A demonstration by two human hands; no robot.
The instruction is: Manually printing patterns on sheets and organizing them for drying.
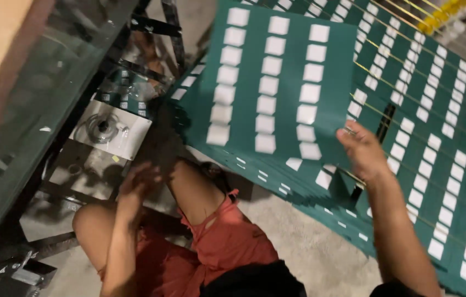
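On the concrete floor (304,242), right hand (362,151) fingers pinch the green sheet's (282,82) edge; left hand (136,184) blurred, grip unclear.

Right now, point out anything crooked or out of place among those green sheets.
The top green sheet, lifted by the right hand, sits tilted against the rows beneath. The stack edges below it fan out unevenly instead of lining up. The left hand is blurred, away from the sheets.

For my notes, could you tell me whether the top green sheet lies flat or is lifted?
Lifted: the right hand holds the green sheet by its edge, tilted above the stack.
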